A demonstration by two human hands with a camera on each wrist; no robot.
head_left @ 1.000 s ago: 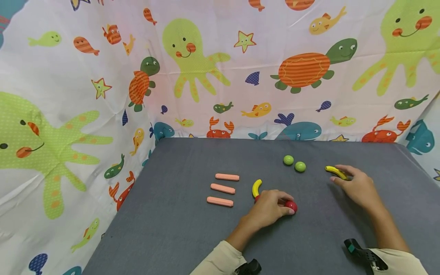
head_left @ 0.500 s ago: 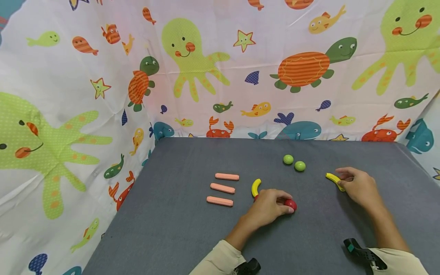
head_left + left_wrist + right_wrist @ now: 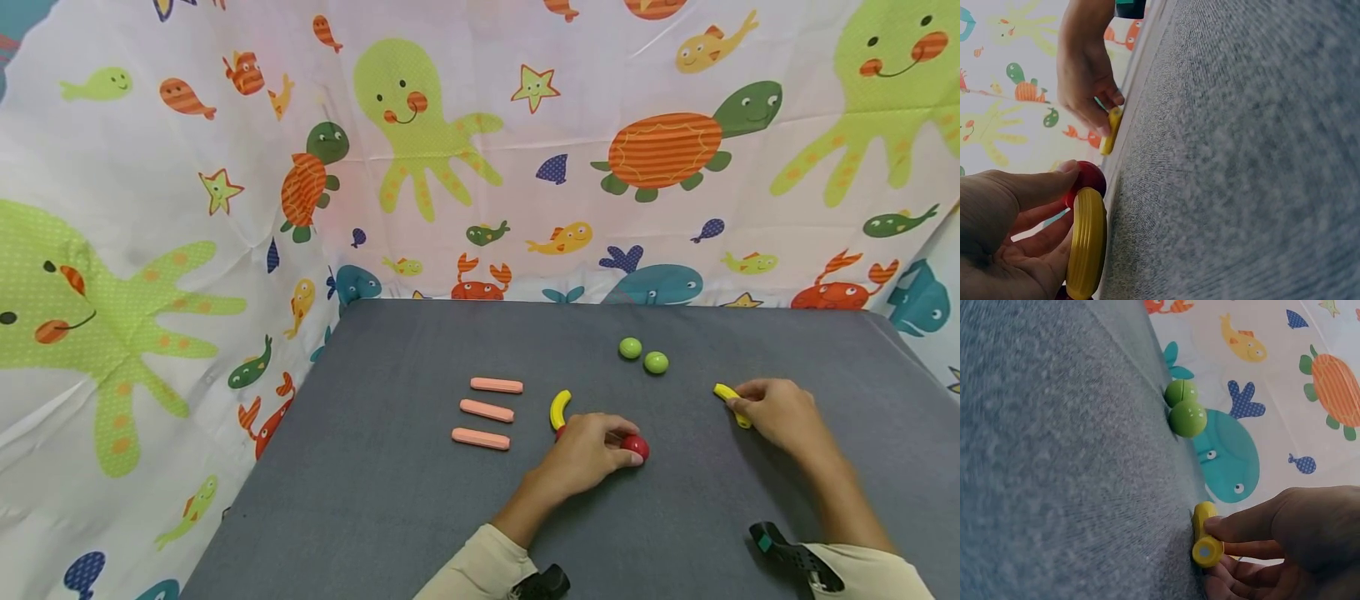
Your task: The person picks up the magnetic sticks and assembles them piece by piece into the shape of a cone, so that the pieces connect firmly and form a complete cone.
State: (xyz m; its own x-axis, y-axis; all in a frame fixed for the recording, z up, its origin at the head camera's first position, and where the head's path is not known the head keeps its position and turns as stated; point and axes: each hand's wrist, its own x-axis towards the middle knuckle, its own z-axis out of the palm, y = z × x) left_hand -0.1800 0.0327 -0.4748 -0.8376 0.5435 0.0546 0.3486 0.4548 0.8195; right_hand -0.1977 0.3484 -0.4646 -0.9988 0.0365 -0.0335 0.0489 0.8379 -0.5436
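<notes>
Covering the top and left side of the head view, a white cloth (image 3: 251, 175) is printed with sea animals; beneath it, a dark gray tabletop (image 3: 337, 500) is spread across the lower frame. Pale sleeves (image 3: 480, 567) are cut off by the bottom edge, with a dark device (image 3: 787, 546) seen at each cuff. The left hand (image 3: 588, 454) is placed right of the lower centre and the right hand (image 3: 780, 412) toward the right side; the fingers of both are bent, and one thing is pinched by each. Near the middle, three pink sticks (image 3: 487, 411) are laid apart in a column. By the right hand, a yellow piece (image 3: 1208, 547) is held between thumb and fingers. A curved yellow piece (image 3: 559, 409) is seen just beside the left hand, on its left. By that hand a red ball (image 3: 635, 448) is gripped. Two green balls (image 3: 630, 348) are set near each other, above the red one.
</notes>
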